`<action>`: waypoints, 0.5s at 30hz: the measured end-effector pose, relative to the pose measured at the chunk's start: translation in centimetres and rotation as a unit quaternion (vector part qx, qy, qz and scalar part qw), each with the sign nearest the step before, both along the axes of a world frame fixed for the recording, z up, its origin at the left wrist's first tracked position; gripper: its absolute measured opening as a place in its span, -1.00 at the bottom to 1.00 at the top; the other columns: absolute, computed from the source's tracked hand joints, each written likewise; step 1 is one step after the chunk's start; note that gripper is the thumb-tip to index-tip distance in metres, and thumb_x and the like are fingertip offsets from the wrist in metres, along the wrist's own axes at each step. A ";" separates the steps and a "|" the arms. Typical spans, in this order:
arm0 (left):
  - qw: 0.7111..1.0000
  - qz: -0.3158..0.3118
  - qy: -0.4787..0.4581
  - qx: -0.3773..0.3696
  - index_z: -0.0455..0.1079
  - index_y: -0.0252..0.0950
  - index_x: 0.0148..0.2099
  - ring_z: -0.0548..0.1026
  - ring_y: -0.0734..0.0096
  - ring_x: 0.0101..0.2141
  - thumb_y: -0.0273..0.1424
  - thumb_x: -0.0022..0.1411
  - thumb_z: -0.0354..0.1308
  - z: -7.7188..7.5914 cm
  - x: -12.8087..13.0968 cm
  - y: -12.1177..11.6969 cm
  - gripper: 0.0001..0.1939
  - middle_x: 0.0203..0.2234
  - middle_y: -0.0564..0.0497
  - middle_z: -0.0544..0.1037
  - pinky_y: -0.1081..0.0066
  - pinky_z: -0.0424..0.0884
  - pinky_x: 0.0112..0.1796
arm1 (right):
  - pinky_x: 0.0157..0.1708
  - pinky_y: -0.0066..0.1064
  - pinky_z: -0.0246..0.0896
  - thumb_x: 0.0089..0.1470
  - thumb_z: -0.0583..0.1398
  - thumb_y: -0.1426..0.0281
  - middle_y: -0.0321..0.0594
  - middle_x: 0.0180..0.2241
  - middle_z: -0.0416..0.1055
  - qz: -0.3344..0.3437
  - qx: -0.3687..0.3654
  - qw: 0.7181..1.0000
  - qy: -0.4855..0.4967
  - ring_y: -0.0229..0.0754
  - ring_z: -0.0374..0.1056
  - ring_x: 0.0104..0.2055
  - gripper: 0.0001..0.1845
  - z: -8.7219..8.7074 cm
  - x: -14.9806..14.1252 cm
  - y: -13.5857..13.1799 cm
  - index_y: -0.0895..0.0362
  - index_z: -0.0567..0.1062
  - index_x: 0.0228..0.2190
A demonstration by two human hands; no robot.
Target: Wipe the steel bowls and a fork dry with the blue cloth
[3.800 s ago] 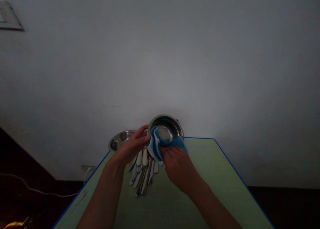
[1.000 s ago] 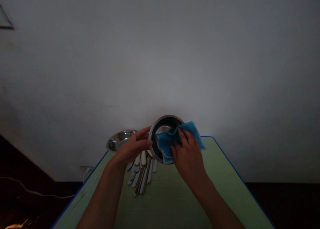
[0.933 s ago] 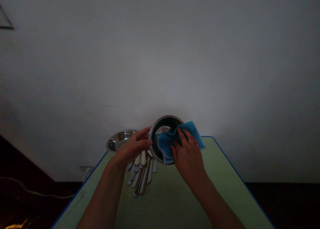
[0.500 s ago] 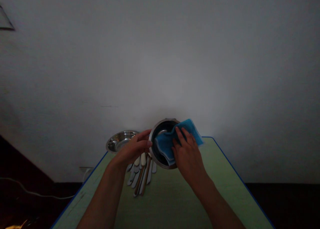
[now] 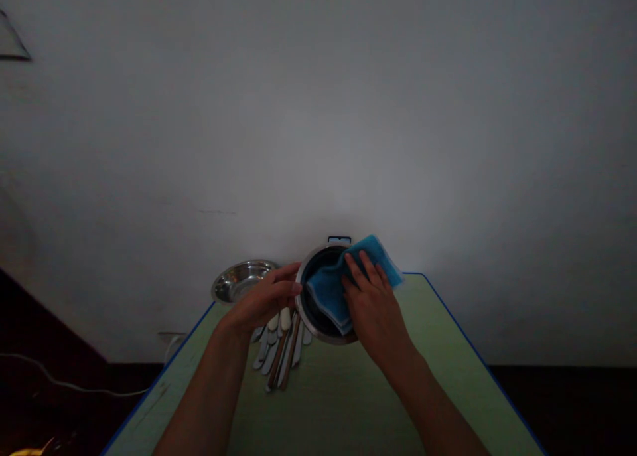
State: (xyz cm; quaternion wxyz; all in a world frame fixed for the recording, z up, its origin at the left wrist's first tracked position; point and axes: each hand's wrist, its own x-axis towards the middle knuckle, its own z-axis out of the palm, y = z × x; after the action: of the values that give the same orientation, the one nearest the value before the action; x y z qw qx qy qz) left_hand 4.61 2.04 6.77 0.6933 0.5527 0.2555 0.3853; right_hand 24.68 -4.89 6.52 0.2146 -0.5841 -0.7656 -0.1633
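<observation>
A steel bowl [image 5: 312, 323] is tilted toward me above the far part of a green table [image 5: 328, 409]. My left hand [image 5: 263, 300] grips its left rim, fingers curled round the edge. My right hand [image 5: 371, 310] presses a folded blue cloth [image 5: 328, 293] into the bowl, fingers spread flat over the fabric. One corner of the cloth sticks out past the bowl's upper right rim. Most of the bowl's inside is hidden by the cloth and hand.
A second steel bowl [image 5: 239, 280] rests at the table's far left corner. Several pieces of cutlery [image 5: 281, 350] lie fanned out under my left hand. The table has a blue edge [image 5: 468, 350] and stands against a plain wall. A cable [image 5: 64, 383] runs along the dark floor at left.
The bowl has dropped a little lower and tipped more toward me. My right hand with the cloth has slid from the lower rim up and across the inside.
</observation>
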 end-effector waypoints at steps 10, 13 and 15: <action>0.999 -0.048 -0.011 0.017 0.48 -0.29 -0.06 0.49 0.40 -0.44 -0.43 -0.05 0.25 -0.5 -0.4 0.4 -0.58 -0.33 -0.06 0.58 0.47 0.43 -0.42 | 0.26 -0.01 -0.22 0.18 0.02 0.49 -0.24 0.27 0.01 0.037 0.018 0.999 -0.002 0.01 -0.19 0.33 -0.68 0.3 -0.1 -0.2 0.16 0.47 -0.09; 0.998 -0.057 -0.008 0.011 0.48 -0.30 -0.05 0.48 0.43 -0.46 -0.42 -0.04 0.25 -0.8 -0.5 0.6 -0.57 -0.32 -0.07 0.58 0.47 0.43 -0.42 | 0.26 -0.01 -0.23 0.18 0.03 0.50 -0.24 0.27 0.01 0.058 0.026 0.998 -0.002 -0.01 -0.20 0.33 -0.70 0.2 -0.2 -0.1 0.15 0.47 -0.10; 0.998 -0.064 -0.008 0.004 0.47 -0.32 -0.04 0.47 0.43 -0.47 -0.42 -0.04 0.26 -1.0 -0.5 0.8 -0.56 -0.33 -0.07 0.58 0.46 0.43 -0.42 | 0.26 0.00 -0.24 0.18 0.04 0.49 -0.24 0.27 0.02 0.078 0.033 0.996 -0.001 -0.02 -0.21 0.33 -0.71 0.1 -0.2 0.0 0.14 0.48 -0.12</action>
State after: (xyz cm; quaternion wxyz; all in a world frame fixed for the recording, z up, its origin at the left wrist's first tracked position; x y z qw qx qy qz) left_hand 4.10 2.80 5.81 0.7162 0.5676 0.2125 0.3460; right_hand 24.53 -4.87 6.62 0.2445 -0.5150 -0.8035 -0.1716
